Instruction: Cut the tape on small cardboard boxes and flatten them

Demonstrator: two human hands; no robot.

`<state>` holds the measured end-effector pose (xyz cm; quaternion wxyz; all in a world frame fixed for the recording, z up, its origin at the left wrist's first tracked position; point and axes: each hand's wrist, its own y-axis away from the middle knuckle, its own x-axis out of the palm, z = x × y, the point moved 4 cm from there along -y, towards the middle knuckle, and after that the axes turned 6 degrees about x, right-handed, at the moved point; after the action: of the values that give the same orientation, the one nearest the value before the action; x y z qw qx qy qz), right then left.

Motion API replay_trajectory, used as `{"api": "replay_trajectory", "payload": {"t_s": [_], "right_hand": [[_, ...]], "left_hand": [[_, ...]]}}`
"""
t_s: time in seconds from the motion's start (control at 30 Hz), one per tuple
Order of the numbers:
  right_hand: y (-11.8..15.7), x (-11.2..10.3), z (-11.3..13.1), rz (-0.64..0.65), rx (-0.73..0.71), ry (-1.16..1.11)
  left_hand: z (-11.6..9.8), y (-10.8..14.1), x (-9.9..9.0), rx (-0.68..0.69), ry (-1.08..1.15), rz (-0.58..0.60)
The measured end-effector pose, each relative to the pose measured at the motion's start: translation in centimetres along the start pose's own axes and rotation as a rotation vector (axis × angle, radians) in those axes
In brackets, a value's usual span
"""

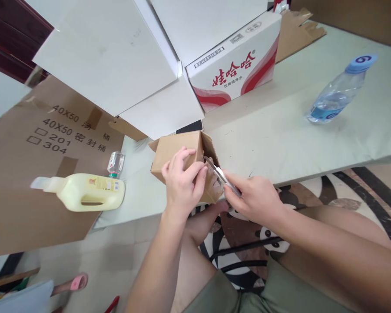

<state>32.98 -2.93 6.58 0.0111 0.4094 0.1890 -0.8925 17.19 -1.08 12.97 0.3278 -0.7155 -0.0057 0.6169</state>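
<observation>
Box: small brown cardboard box (172, 152) at the near edge of the table (263, 134), directly in front of the person. End facing the right hand is partly open, clear tape showing there.
Left hand: on the box (184, 182), fingers half curled over the top and side, thumb and index close together by the open end. Can't tell if they pinch a flap or just press.
Right hand: closed around the handle of a box cutter (220, 174) — firm wrap, hand (256, 195) just off the table edge.
Blade: angled up and left, tip at the box's open end. Can't tell how deep it sits.
Behind box: dark flat object (189, 127), mostly hidden; then stacked white boxes (107, 56) and a red-and-white carton (234, 69) beside them.
Left side: pale yellow jug (91, 191) with handle, small clear bottle (116, 164) with green cap near it, large brown carton (52, 130) alongside.
Right side: water bottle (337, 95), blue cap, part full — well apart from the hands.
Floor: panda-pattern section (276, 239) below the right arm.
</observation>
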Motion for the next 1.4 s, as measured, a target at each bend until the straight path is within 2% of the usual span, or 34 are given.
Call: {"api": "replay_trajectory", "payload": {"t_s": [0.17,0.33,0.53,0.63,1.0,1.2,1.4], "right_hand": [[0.1,0.1,0.1,0.03,0.031,0.059],[0.1,-0.1,0.3,0.045,0.009,0.055],[-0.5,-0.4,-0.1,0.169,0.113,0.061],[-0.7,-0.6,-0.3,0.209,0.143,0.036],[-0.3,-0.3,-0.3,0.228,0.138,-0.026],[-0.5,-0.5,-0.4,0.186,0.102,-0.181],[-1.3,-0.3,-2.2,0.126,0.092,-0.453]], "left_hand": [[0.2,0.1,0.2,-0.016,-0.01,0.004],[0.0,0.6,0.0,0.05,-0.004,-0.05],[0.5,-0.2,1.0,0.011,-0.004,-0.049],[0.0,-0.2,1.1,0.048,-0.002,-0.072],[-0.1,0.1,1.0,0.073,-0.002,-0.13],[-0.3,0.3,0.9,0.07,0.046,-0.184],[2.3,0.5,0.3,-0.069,0.134,-0.342]]}}
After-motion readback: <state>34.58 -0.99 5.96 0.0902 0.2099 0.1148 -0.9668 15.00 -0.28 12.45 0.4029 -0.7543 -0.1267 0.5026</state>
